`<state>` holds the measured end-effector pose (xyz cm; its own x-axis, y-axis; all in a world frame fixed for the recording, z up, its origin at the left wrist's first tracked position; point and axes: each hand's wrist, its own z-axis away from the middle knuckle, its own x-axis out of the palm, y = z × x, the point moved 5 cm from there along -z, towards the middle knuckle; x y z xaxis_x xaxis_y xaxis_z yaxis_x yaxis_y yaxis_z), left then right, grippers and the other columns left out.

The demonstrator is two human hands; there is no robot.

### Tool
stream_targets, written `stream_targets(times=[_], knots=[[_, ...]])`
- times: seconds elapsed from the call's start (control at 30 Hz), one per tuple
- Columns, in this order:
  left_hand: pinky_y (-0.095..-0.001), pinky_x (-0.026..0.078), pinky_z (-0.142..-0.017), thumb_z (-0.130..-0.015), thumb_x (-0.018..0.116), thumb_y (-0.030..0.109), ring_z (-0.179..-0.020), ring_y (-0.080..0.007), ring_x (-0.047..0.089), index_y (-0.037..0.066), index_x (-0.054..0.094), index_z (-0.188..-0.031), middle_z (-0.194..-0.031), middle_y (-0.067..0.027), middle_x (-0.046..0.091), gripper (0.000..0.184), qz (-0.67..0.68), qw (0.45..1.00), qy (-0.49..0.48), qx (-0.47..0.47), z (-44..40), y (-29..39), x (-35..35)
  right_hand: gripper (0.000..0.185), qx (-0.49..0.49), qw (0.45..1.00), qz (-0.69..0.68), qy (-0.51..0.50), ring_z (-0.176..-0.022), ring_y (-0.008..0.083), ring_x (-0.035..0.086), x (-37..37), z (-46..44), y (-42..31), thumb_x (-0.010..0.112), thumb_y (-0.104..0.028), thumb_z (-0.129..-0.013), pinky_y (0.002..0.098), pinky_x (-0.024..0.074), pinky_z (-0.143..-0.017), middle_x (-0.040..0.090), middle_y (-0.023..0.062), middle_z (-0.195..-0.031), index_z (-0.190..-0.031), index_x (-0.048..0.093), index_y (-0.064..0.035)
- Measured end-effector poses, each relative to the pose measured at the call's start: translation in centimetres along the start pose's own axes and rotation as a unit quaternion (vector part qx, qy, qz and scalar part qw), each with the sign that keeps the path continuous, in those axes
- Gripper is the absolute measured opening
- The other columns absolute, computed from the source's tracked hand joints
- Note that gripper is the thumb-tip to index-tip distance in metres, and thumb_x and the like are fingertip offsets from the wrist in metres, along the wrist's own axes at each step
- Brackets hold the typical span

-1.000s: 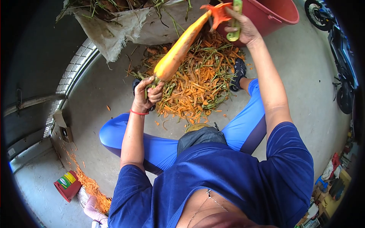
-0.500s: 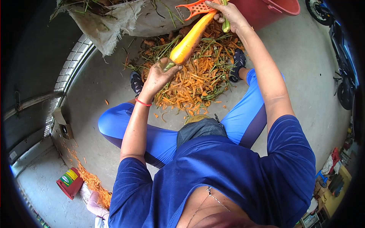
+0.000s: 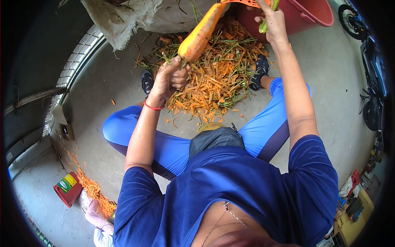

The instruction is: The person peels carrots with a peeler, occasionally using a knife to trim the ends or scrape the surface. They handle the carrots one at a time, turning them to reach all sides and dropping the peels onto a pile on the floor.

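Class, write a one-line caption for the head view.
Left hand grips a carrot, right hand holds an orange peeler; peelings lie heaped on the floor.

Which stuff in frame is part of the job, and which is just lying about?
Job in hand:
- carrot, gripped by left hand
- orange peeler, in right hand
- heap of peelings and stems
- probably red tub and pale sack

Probably just lying about:
- motorbike
- clutter at right edge
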<state>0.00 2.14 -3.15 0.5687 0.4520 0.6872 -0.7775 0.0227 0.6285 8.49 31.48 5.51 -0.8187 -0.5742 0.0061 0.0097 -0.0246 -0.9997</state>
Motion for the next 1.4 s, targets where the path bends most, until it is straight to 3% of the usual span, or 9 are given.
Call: stream_targets(times=[0.07, 0.27, 0.37, 0.5, 0.73, 0.83, 0.93, 1.13, 1.4], knots=[[-0.0181, 0.016, -0.040, -0.095, 0.045, 0.031, -0.045, -0.0013, 0.021, -0.002, 0.051, -0.096, -0.059, 0.0090, 0.027, 0.034, -0.013, 0.999, 0.027, 0.012, -0.2, 0.2, -0.5, 0.025, 0.014, 0.995, -0.052, -0.083, -0.055, 0.0031, 0.052, 0.3, -0.1, 1.5, 0.069, -0.029, -0.084, 0.0137, 0.0320, -0.040, 0.059, 0.0002, -0.076, -0.096, 0.060, -0.0084], [-0.0188, 0.014, -0.039, -0.096, 0.044, 0.030, -0.044, -0.0013, 0.020, 0.000, 0.051, -0.095, -0.059, 0.0091, 0.028, 0.031, -0.050, 0.997, 0.067, -0.001, -0.6, -0.3, -1.2, 0.033, 0.065, 0.943, 0.103, -0.309, -0.046, 0.0023, 0.046, 6.1, 5.9, 3.0, 0.068, -0.038, -0.084, 0.0190, 0.0354, -0.041, 0.056, -0.0018, -0.059, -0.094, 0.064, -0.0078], [-0.0190, 0.014, -0.039, -0.095, 0.044, 0.028, -0.044, -0.0012, 0.020, 0.001, 0.051, -0.090, -0.058, 0.0089, 0.028, 0.029, -0.066, 0.994, 0.084, -0.007, -0.1, -0.1, -0.5, 0.036, 0.024, 0.938, 0.147, -0.315, -0.051, 0.0038, 0.051, 6.5, 6.2, 3.8, 0.068, -0.040, -0.083, 0.0217, 0.0410, -0.047, 0.054, -0.0029, -0.058, -0.094, 0.064, -0.0063], [-0.0192, 0.014, -0.039, -0.095, 0.045, 0.029, -0.043, -0.0009, 0.020, 0.001, 0.051, -0.089, -0.057, 0.0091, 0.027, 0.029, -0.101, 0.994, 0.039, 0.007, -0.1, 0.3, -0.4, 0.034, 0.043, 0.937, 0.158, -0.307, -0.049, 0.0015, 0.044, 5.3, 5.1, 2.8, 0.071, -0.040, -0.080, 0.0178, 0.0327, -0.044, 0.050, -0.0053, -0.059, -0.090, 0.063, -0.0079], [-0.0188, 0.014, -0.037, -0.094, 0.047, 0.029, -0.041, -0.0007, 0.022, 0.002, 0.052, -0.090, -0.054, 0.0099, 0.028, 0.028, -0.084, 0.996, 0.029, 0.011, 1.3, 0.3, -2.7, 0.034, 0.000, 0.978, 0.191, -0.085, -0.050, 0.0016, 0.045, -5.8, -8.1, 7.9, 0.072, -0.040, -0.079, 0.0160, 0.0321, -0.042, 0.053, -0.0026, -0.062, -0.085, 0.061, -0.0083], [-0.0183, 0.014, -0.036, -0.095, 0.046, 0.031, -0.040, -0.0010, 0.020, 0.002, 0.051, -0.090, -0.054, 0.0103, 0.027, 0.030, -0.046, 0.997, 0.060, -0.015, 1.7, -0.3, -4.8, 0.023, -0.034, 0.978, 0.198, 0.049, -0.040, 0.0078, 0.041, -6.7, -7.4, 4.6, 0.063, -0.030, -0.088, 0.0224, 0.0315, -0.037, 0.049, -0.0013, -0.055, -0.087, 0.059, -0.0070], [-0.0184, 0.014, -0.036, -0.096, 0.043, 0.032, -0.040, -0.0005, 0.020, 0.001, 0.051, -0.092, -0.055, 0.0104, 0.028, 0.031, 0.058, 0.997, 0.047, -0.021, 1.2, -0.4, -5.3, 0.033, -0.004, 0.996, 0.067, -0.065, -0.049, 0.0018, 0.045, -2.6, -3.9, 3.7, 0.072, -0.040, -0.079, 0.0167, 0.0316, -0.040, 0.053, -0.0024, -0.061, -0.082, 0.061, -0.0089], [-0.0185, 0.016, -0.036, -0.096, 0.041, 0.031, -0.041, -0.0010, 0.019, 0.001, 0.050, -0.092, -0.056, 0.0101, 0.027, 0.032, 0.081, 0.996, 0.037, -0.025, 0.0, -0.7, -3.5, 0.032, 0.045, 0.950, 0.064, -0.301, -0.052, 0.0037, 0.051, 7.3, 6.9, 4.1, 0.070, -0.039, -0.082, 0.0199, 0.0406, -0.048, 0.054, -0.0038, -0.060, -0.090, 0.065, -0.0083], [-0.0183, 0.015, -0.034, -0.097, 0.041, 0.030, -0.038, -0.0010, 0.020, -0.001, 0.051, -0.090, -0.053, 0.0101, 0.027, 0.033, 0.059, 0.998, -0.019, -0.033, 1.4, -0.8, -3.4, 0.036, 0.029, 0.966, 0.129, -0.224, -0.048, 0.0038, 0.046, 2.4, 1.9, 4.8, 0.071, -0.043, -0.080, 0.0198, 0.0390, -0.046, 0.051, -0.0035, -0.058, -0.078, 0.060, -0.0086]])
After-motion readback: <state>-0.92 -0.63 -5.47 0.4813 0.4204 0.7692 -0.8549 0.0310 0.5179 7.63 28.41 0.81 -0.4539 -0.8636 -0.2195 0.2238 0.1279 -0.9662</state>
